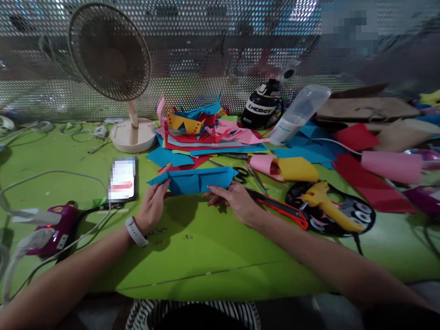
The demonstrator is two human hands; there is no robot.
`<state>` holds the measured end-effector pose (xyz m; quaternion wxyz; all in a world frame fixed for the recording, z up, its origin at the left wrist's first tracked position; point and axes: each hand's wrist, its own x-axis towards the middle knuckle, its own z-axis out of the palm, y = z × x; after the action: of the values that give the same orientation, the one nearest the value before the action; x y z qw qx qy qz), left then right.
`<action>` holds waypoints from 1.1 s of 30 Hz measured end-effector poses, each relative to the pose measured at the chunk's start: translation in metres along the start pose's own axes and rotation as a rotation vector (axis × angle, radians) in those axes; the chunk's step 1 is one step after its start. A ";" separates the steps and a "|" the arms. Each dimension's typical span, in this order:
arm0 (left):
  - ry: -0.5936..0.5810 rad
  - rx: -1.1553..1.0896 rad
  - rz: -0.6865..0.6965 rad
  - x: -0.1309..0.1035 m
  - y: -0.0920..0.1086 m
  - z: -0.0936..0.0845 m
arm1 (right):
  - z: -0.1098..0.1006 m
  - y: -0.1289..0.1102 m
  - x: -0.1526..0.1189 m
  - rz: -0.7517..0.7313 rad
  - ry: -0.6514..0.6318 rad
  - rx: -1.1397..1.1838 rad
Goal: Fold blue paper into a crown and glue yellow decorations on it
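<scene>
Because it looks like thin craft paper or light card, the folded blue paper strip (202, 181) should weigh next to nothing and bend easily, a little stiffer along its creases than across the flat panels. It is unlikely to slip from dry fingers, but a hard squeeze could crush a fold or dent the pointed ends. The best hold is a light pinch near each end — thumb on the face, fingers behind — leaving the middle panels free of pressure.

The left hand (152, 206) is mostly closed, its fingers and thumb on the strip's left end, one fingertip showing above the top edge. The right hand (239, 203) is half curled, with its fingers at the lower edge toward the right end; how firmly it grips, I cannot tell.

The strip lies between the two hands, spanning from one to the other, raised above the green counter (195, 272). Just beyond the right hand are black-handled scissors (241, 175); to its right lies a red-edged utility knife (279, 208) — well apart from the left hand.
</scene>
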<state>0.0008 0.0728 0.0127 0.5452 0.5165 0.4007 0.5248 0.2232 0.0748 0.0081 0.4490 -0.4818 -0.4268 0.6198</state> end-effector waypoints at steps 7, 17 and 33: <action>0.035 0.016 -0.047 -0.003 0.004 0.007 | 0.004 0.002 -0.008 0.076 -0.107 0.029; -0.124 -0.090 0.161 0.005 0.020 -0.003 | -0.023 -0.032 0.005 0.069 -0.124 -0.112; -0.720 0.825 0.528 0.010 0.001 -0.012 | -0.037 -0.017 0.010 -0.104 -0.496 -0.526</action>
<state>-0.0101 0.0848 0.0128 0.2528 0.9122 0.2196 0.2360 0.2608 0.0918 0.0160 0.2237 -0.3936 -0.6914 0.5631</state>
